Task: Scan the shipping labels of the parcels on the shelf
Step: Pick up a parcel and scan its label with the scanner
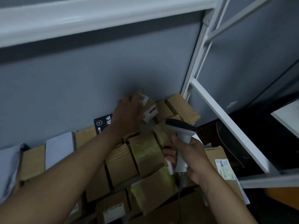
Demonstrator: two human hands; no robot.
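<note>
Forearms fill the lower frame, both reaching up over packed cardboard parcels (pixel 119 162) on the shelf (pixel 252 181).

Left hand (pixel 127 117): fingers curled round a small carton (pixel 145 104) at the back of the shelf, against the grey wall (pixel 80 88). Carton is tilted, long axis running from upper left down to lower right. White shipping label (pixel 151 113) sits on its lower right end, facing toward the scanner; a second white sticker shows higher on the same box.

Right hand (pixel 191 157): fingers clamped on the handle of a white handheld scanner (pixel 182 139), cable trailing down from its base. Dark scanner head is just below and right of the label, near but not touching, pointed up and left toward it.

Judgement: right hand is the nearer to the label, and the move turns on that short diagonal between head and label. A slight tilt of the carton or the head should square them. Label print too blurred to read.

Other labelled parcels: one at right edge (pixel 224 168), one low centre (pixel 113 213). A black printed box (pixel 103 122) stands behind the left wrist.
</note>
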